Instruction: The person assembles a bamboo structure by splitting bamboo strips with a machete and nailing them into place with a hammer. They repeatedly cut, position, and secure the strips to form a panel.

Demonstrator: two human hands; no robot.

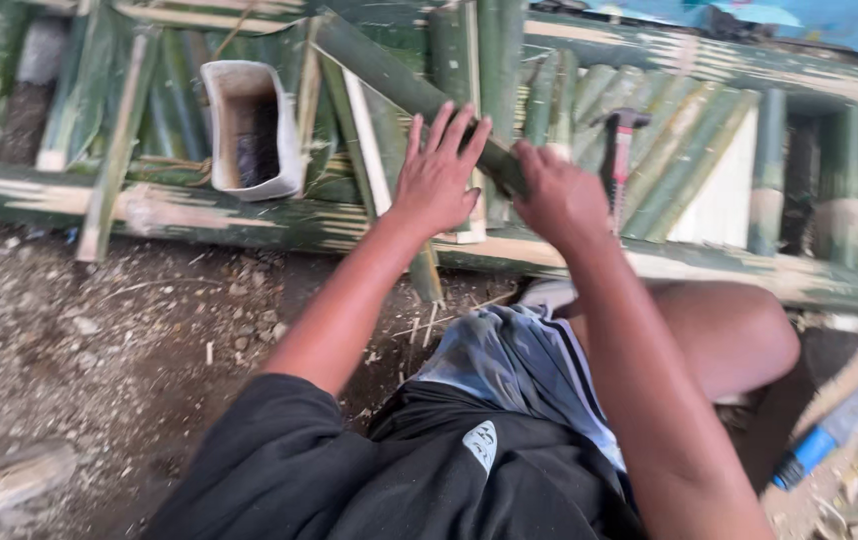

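Bamboo fills the upper half of the head view: split green slats lie side by side over a long rail [249,222] that runs from nine o'clock to three o'clock. At about twelve o'clock the left hand [436,176] lies flat, fingers spread, pressing on a diagonal slat [389,75] that slants from eleven o'clock down toward the centre. Just beside it, toward one o'clock, the right hand [557,196] is curled around the lower end of that same slat, fingers closed on it. The slat sits crosswise over the others, not yet lined up with them.

At one o'clock, behind the right hand, a hammer [621,140] with a reddish handle rests on the slats, untouched. At eleven o'clock a white cut-open container [249,128] lies on the bamboo; its contents are too dark to tell. At four o'clock a blue-handled tool [829,435] lies on the dirt.

Judging by the layout, many slats are already placed on both sides, while the held piece is loose and a gap shows near two o'clock, so the panel looks well along but unfinished
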